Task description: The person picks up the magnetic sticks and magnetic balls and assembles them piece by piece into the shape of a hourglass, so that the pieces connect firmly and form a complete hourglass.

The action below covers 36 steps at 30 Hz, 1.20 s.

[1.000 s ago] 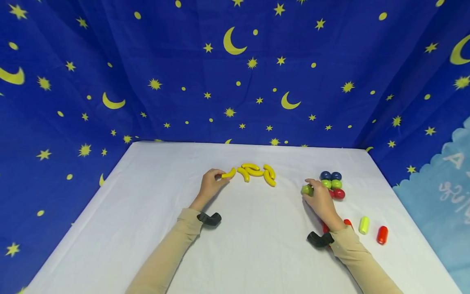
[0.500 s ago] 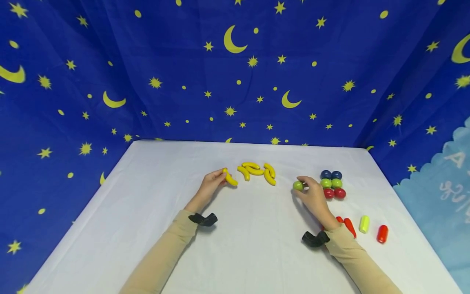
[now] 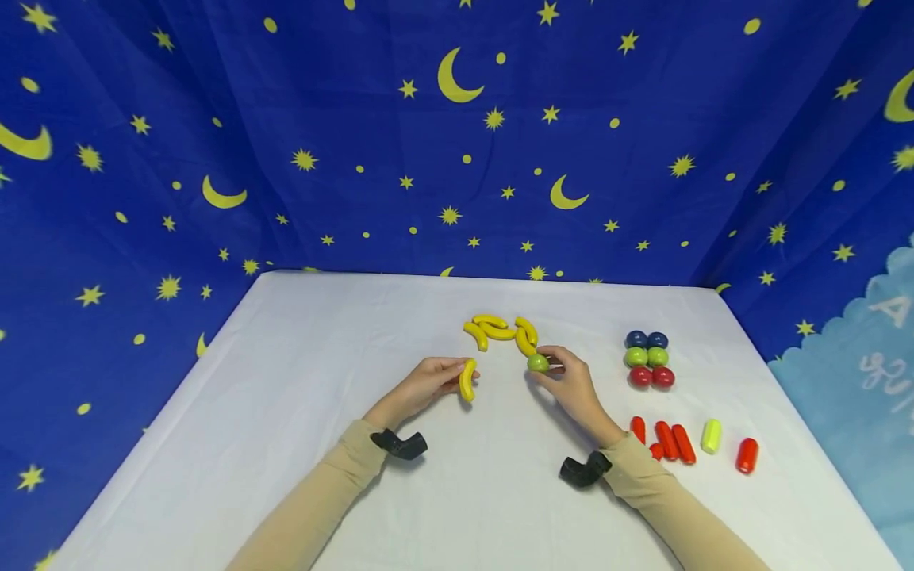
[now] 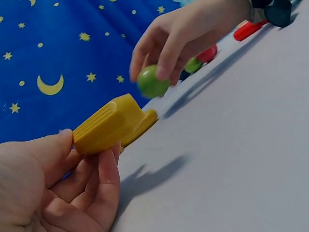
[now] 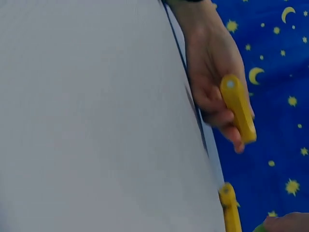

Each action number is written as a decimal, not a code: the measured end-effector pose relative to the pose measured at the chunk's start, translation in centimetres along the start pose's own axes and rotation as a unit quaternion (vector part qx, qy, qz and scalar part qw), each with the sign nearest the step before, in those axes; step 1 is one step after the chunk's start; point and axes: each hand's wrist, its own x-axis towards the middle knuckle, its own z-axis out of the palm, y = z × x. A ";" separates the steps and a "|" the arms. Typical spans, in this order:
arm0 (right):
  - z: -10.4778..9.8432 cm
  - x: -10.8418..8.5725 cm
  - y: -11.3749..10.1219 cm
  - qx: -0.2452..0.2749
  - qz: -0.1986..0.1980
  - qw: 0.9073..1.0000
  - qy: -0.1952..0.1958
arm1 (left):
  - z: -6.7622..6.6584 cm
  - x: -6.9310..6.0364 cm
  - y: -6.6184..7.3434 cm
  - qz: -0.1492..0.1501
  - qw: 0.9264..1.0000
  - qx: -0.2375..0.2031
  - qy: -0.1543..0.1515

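My left hand (image 3: 423,387) pinches a yellow banana-shaped piece (image 3: 467,381) between thumb and fingers, above the white table. To its right, my right hand (image 3: 575,390) holds a green ball (image 3: 538,363) at its fingertips, just in front of the nearest banana pieces. In the left wrist view the held banana (image 4: 108,126) is large, and the green ball (image 4: 153,81) sits in the right hand (image 4: 186,36). The right wrist view shows the left hand (image 5: 215,72) with its banana (image 5: 239,108); only a sliver of the right hand (image 5: 289,222) appears there.
Several banana pieces (image 3: 493,331) lie behind the hands. At the right stand paired balls: blue (image 3: 658,340), green (image 3: 658,357) and red (image 3: 663,377). Red pieces (image 3: 683,444), a yellow-green piece (image 3: 711,436) and another red piece (image 3: 746,456) lie nearer. A patterned blue cloth (image 3: 400,143) surrounds the table.
My right hand has carried the green ball leftward, away from the paired balls. My left hand has moved slightly right and nearer the front, and its banana has turned more upright in view.
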 end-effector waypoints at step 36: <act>4.5 -1.1 -1.2 0.057 -0.011 0.995 -0.078 | 2.4 0.0 -0.8 0.089 0.974 0.205 0.030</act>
